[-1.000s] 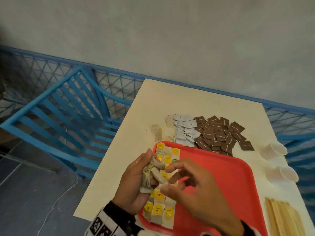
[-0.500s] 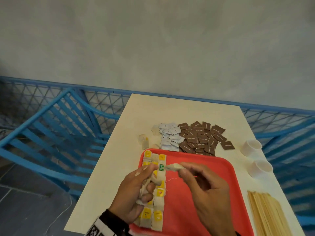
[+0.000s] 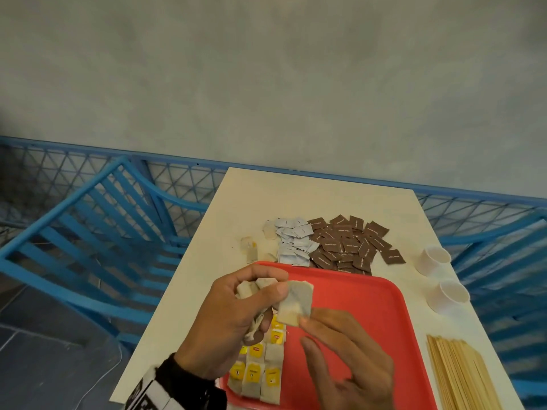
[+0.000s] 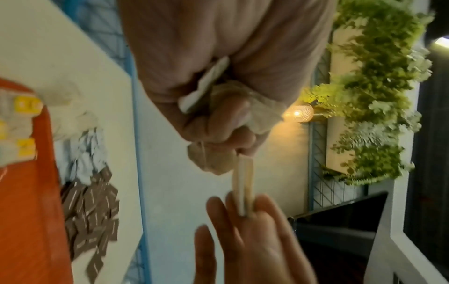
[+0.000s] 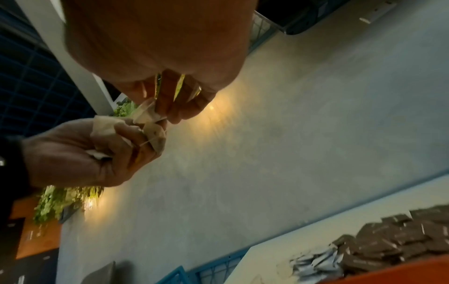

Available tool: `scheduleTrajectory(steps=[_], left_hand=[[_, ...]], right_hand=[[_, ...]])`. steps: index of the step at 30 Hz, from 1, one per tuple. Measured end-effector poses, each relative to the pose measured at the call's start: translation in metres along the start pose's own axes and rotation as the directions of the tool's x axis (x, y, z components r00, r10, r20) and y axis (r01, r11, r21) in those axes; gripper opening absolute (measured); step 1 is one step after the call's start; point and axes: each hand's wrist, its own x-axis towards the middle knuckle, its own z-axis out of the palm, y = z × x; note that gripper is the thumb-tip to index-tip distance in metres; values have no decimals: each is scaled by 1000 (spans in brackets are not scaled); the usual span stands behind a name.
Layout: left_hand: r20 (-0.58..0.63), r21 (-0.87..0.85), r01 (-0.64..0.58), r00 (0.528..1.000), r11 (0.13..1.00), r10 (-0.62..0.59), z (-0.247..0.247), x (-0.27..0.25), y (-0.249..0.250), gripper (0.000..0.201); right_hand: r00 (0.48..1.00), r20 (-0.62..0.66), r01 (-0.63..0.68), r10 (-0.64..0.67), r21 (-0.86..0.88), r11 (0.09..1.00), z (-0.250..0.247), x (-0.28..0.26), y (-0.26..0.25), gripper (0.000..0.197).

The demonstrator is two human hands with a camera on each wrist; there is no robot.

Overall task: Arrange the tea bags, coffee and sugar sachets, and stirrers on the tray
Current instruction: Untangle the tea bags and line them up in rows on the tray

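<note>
Above the red tray [image 3: 370, 306], from the head view, the left hand [image 3: 231, 318] clutches a bunch of tea bags [image 3: 251, 288] while the right hand [image 3: 349, 359] pinches one tea bag [image 3: 296, 303]; two paper cups [image 3: 433, 260] stand right, stirrers [image 3: 464, 377] nearer. Left wrist view: right fingertips [image 4: 264, 207] clamp that bag edge-on. Right wrist view: brown sachets [image 5: 398, 242] lie heaped, too many to count.
</note>
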Motion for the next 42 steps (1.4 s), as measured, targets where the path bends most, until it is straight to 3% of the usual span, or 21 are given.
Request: scheduleTrajectory(steps=[2,3,4,6,7,10,13,16,19,22,26,28,29,31,33,35,37,38,40,42], left_hand=[[30,121,-109,994,987,106,-2,-3,3,25],[58,169,-157,987,973,149,-2,-4,4,26],[90,200,-190,980,961,175,-2,-5,4,26],[146,230,-212,973,950,181,-1,-7,4,24],[165,238,-214,970,947,177,0,-7,4,24],[174,249,-219,968,944,179,2,-9,3,24],[125,181,-200,976,963,179,1,-8,-3,28],[69,44,-132,989,990,129,2,-5,-10,33],[112,-205,-21,993,979,45,6,-2,-16,36],[162,-486,106,986,868,-30,8,2,-17,45],[199,-771,251,968,586,-153,-3,8,-22,57],[169,-807,246,967,537,-190,-10,13,-31,50],[126,-796,231,967,560,-220,-12,17,-37,45],[-53,-662,169,961,731,-271,-14,22,-44,42],[-201,-378,122,957,918,-211,-7,18,-39,44],[-188,-60,43,981,997,-54,10,7,-26,32],[-121,238,-178,970,955,211,34,-4,-10,11],[-75,361,-305,932,881,354,44,-8,-5,4],[24,506,-442,866,741,500,59,-9,-2,18],[83,575,-487,834,658,545,62,-7,-1,35]], right_hand=[[964,-19,-260,266,166,951,-7,7,-13,14],[902,-12,-413,431,265,871,-10,13,-17,14],[821,42,-549,570,336,765,-13,19,-18,26],[673,259,-732,693,368,573,-18,32,-16,52],[634,333,-770,698,355,530,-19,37,-16,50],[605,384,-795,697,334,506,-22,46,-20,16],[591,388,-806,707,321,497,-25,48,-24,12],[648,321,-761,690,298,576,-31,59,-27,13],[696,314,-716,646,233,658,-38,70,-27,14],[689,295,-723,662,224,653,-40,71,-23,15],[673,257,-740,694,243,628,-47,68,-22,15],[671,244,-741,700,244,625,-50,69,-23,16],[672,231,-740,704,244,626,-52,70,-22,17],[673,213,-739,708,228,634,-54,73,-19,16],[676,195,-737,710,167,655,-56,75,-14,12],[689,146,-724,710,95,683,-56,75,-9,12],[712,97,-701,696,42,712,-53,74,-7,12],[720,78,-693,690,38,720,-50,73,-8,11],[724,49,-690,688,73,720,-45,73,-12,9],[710,44,-702,703,137,699,-38,74,-18,10]])
